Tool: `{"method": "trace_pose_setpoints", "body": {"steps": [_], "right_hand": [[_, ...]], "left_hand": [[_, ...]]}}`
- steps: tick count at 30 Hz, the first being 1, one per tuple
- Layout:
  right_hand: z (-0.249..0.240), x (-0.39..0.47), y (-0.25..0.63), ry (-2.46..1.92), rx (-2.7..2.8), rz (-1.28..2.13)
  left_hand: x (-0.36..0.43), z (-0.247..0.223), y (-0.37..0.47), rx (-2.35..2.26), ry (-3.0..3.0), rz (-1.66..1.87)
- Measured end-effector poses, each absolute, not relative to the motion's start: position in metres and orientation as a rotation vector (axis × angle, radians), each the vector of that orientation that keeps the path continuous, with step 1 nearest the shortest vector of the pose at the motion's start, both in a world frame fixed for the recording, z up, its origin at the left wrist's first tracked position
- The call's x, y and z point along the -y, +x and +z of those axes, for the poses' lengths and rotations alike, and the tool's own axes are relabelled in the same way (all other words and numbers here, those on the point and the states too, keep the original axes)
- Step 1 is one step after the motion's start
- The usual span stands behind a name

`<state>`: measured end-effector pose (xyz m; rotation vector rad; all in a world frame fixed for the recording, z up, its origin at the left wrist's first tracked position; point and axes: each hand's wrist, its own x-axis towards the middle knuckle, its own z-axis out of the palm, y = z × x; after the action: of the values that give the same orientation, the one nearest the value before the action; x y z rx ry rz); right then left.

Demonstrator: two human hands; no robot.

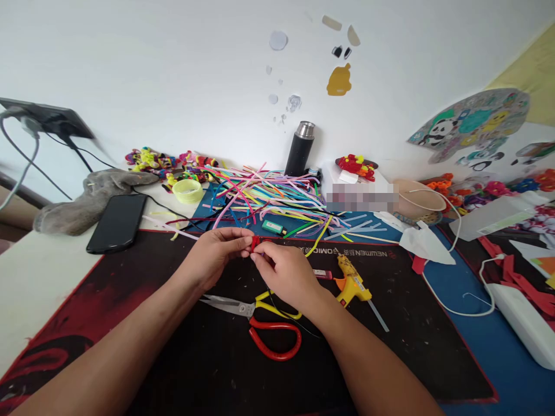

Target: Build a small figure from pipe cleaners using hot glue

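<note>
Your left hand [223, 248] and right hand [288, 274] meet over the mat's far half, each pinching a small red fuzzy piece [255, 241] between thumb and fingers. That two-sided fingertip grip probably keeps so little a thing steady; your fingers hide most of its shape.

Just below your hands, open scissors [245, 309] lie on the black mat [416, 346], their yellow and red handles to the right, likely so your right hand can reach them easily. To the right of that hand, a yellow glue gun [353, 282] lies with its nozzle toward the mat's far edge, perhaps to keep the tip away from you.

Along that edge, toward the far right corner, you can read "NEWMEN"; the lettering farther left is partly covered. A green case [274, 227] beyond your fingers bears a label too small to read.

Past the far edge, colored fuzzy stems [243, 193] are heaped, seemingly as handy stock. A phone [118, 222] overlaps the mat's far left corner.
</note>
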<state>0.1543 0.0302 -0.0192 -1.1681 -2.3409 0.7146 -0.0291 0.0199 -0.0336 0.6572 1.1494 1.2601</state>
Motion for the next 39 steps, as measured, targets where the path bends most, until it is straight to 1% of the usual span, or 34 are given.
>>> {"method": "trace_pose_setpoints", "body": {"steps": [4, 9, 13, 16, 18, 25, 33, 39], "right_hand": [[-0.018, -0.031, 0.154, -1.178, 2.307, 0.81], [-0.019, -0.035, 0.156, -1.181, 2.244, 1.025], [-0.023, -0.04, 0.159, -1.142, 2.19, 1.168], [-0.026, -0.044, 0.162, -1.129, 2.168, 1.202], [-0.026, -0.045, 0.163, -1.151, 2.189, 1.168], [-0.022, -0.044, 0.16, -1.239, 2.303, 0.858], [-0.021, -0.039, 0.16, -1.153, 2.402, 0.716], [-0.021, -0.037, 0.159, -1.14, 2.377, 0.681]], "left_hand": [[-0.019, -0.031, -0.03, -1.105, 0.597, 1.222], [-0.017, -0.027, -0.036, -1.098, 0.604, 1.153], [-0.014, -0.019, -0.041, -1.118, 0.748, 1.042], [-0.011, -0.012, -0.041, -1.17, 0.92, 0.95], [-0.01, -0.009, -0.04, -1.215, 1.04, 0.895], [-0.009, -0.009, -0.036, -1.333, 1.267, 0.811], [-0.009, -0.018, -0.036, -1.492, 1.393, 0.852], [-0.012, -0.024, -0.034, -1.502, 1.349, 0.928]]}}
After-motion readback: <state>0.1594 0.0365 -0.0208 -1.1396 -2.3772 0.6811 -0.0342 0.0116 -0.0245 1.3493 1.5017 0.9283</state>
